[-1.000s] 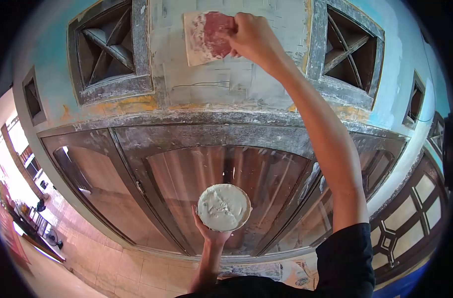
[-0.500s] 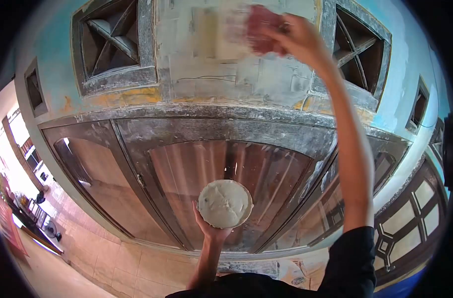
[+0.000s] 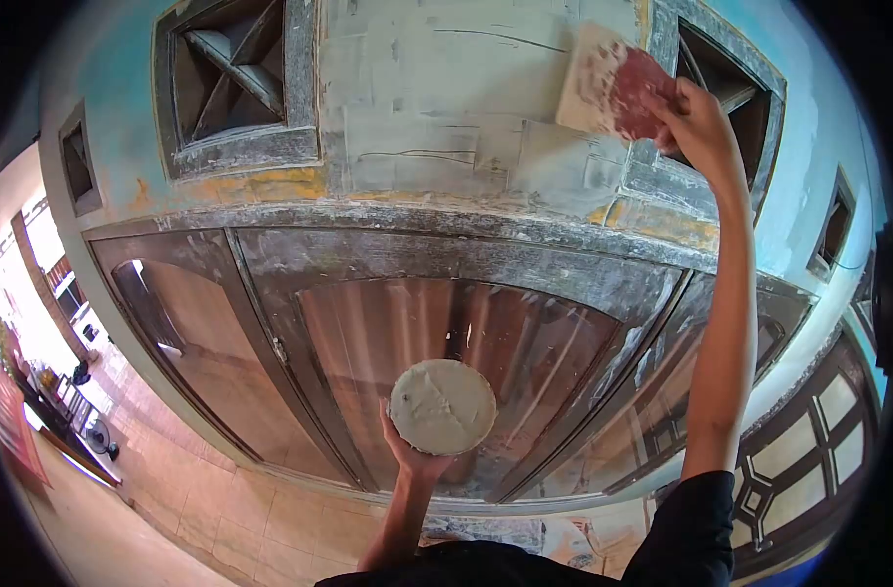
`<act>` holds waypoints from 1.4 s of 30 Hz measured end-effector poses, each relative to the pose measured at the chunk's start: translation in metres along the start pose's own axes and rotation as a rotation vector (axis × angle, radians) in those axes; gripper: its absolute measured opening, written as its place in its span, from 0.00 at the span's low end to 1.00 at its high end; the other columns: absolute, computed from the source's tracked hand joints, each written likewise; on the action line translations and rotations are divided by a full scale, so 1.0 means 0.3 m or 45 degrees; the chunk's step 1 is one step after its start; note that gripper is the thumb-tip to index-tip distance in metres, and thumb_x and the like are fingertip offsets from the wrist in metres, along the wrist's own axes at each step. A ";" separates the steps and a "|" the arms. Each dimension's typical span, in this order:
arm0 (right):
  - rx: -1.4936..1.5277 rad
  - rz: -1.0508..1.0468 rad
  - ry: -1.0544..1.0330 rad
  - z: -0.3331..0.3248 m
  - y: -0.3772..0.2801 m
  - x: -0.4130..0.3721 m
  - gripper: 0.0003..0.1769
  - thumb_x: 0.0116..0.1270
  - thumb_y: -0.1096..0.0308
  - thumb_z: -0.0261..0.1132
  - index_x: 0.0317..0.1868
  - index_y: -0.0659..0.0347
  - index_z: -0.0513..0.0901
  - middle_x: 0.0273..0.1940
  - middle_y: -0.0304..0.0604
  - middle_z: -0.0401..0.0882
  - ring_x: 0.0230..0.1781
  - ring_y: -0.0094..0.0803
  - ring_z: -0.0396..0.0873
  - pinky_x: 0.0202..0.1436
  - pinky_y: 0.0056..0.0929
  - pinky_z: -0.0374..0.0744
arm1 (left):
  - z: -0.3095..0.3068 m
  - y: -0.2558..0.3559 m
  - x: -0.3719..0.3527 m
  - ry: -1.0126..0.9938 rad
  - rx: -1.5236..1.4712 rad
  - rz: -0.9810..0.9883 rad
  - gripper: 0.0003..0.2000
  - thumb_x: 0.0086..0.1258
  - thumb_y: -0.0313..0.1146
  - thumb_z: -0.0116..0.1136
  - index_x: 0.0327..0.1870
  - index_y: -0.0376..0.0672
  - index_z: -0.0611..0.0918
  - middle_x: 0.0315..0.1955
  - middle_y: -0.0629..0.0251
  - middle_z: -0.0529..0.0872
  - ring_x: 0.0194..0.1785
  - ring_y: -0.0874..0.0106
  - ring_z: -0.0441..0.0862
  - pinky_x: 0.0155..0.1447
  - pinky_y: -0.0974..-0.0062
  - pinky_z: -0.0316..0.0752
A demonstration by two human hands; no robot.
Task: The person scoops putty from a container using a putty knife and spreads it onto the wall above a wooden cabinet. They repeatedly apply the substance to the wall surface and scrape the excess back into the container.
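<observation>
The right hand (image 3: 701, 122) is raised high, fingers clamped on the red grip of a flat scraper (image 3: 608, 83). The blade juts up and to the left of the fingers and lies against the patched grey wall (image 3: 436, 108), just beside the edge of a vent (image 3: 725, 88). The left hand (image 3: 412, 455) is lower down, fingers curled up from beneath around a round bowl (image 3: 442, 406) of pale putty, held in front of the glass door (image 3: 525, 342).

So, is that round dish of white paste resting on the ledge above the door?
No, the left hand holds the round dish up from beneath, in front of the glass door, well below the ledge.
</observation>
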State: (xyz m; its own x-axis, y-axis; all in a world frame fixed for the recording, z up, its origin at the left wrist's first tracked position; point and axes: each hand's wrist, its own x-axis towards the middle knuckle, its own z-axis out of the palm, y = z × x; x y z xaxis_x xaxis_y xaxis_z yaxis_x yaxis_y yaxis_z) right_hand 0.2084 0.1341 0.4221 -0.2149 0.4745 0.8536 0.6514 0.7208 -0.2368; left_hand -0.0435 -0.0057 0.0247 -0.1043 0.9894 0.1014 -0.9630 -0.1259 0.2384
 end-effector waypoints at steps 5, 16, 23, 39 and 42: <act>-0.029 -0.337 0.006 0.279 -0.263 0.119 0.22 0.66 0.50 0.66 0.39 0.65 0.80 0.20 0.41 0.83 0.21 0.24 0.84 0.24 0.21 0.78 | -0.044 -0.023 0.026 0.034 -0.085 -0.049 0.38 0.63 0.71 0.43 0.67 0.53 0.71 0.67 0.61 0.69 0.68 0.51 0.65 0.67 0.38 0.60; -0.183 0.109 0.005 -0.015 0.097 0.047 0.16 0.69 0.58 0.65 0.41 0.66 0.80 0.20 0.37 0.79 0.17 0.17 0.76 0.20 0.18 0.71 | -0.022 -0.017 0.020 0.031 0.005 -0.047 0.38 0.65 0.70 0.40 0.67 0.52 0.70 0.67 0.61 0.69 0.69 0.52 0.65 0.68 0.41 0.60; -0.067 -0.352 -0.007 0.139 -0.171 0.061 0.19 0.69 0.55 0.65 0.43 0.65 0.80 0.22 0.39 0.82 0.21 0.21 0.82 0.25 0.19 0.77 | -0.020 -0.034 0.037 0.038 -0.061 -0.057 0.37 0.65 0.70 0.41 0.66 0.52 0.72 0.65 0.62 0.71 0.68 0.53 0.66 0.68 0.41 0.61; 0.240 0.182 0.083 -0.109 0.095 -0.117 0.21 0.68 0.54 0.67 0.40 0.68 0.81 0.17 0.35 0.75 0.16 0.17 0.74 0.21 0.16 0.70 | -0.001 -0.028 0.030 0.049 -0.002 -0.095 0.36 0.66 0.69 0.39 0.66 0.52 0.73 0.65 0.61 0.71 0.67 0.52 0.68 0.65 0.41 0.64; 0.299 0.042 0.007 -0.015 0.011 -0.093 0.20 0.67 0.54 0.67 0.38 0.67 0.80 0.17 0.36 0.77 0.17 0.18 0.75 0.22 0.18 0.72 | -0.001 -0.036 0.034 0.061 0.032 -0.096 0.36 0.66 0.69 0.39 0.66 0.52 0.72 0.65 0.61 0.71 0.67 0.52 0.67 0.66 0.41 0.64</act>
State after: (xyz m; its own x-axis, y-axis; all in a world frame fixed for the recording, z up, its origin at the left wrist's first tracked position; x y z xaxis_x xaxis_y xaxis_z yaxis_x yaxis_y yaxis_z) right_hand 0.2198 0.1211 0.3995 -0.1916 0.4977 0.8459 0.4707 0.8029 -0.3658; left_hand -0.0343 0.0058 0.0227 -0.0442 0.9984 0.0363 -0.9620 -0.0523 0.2679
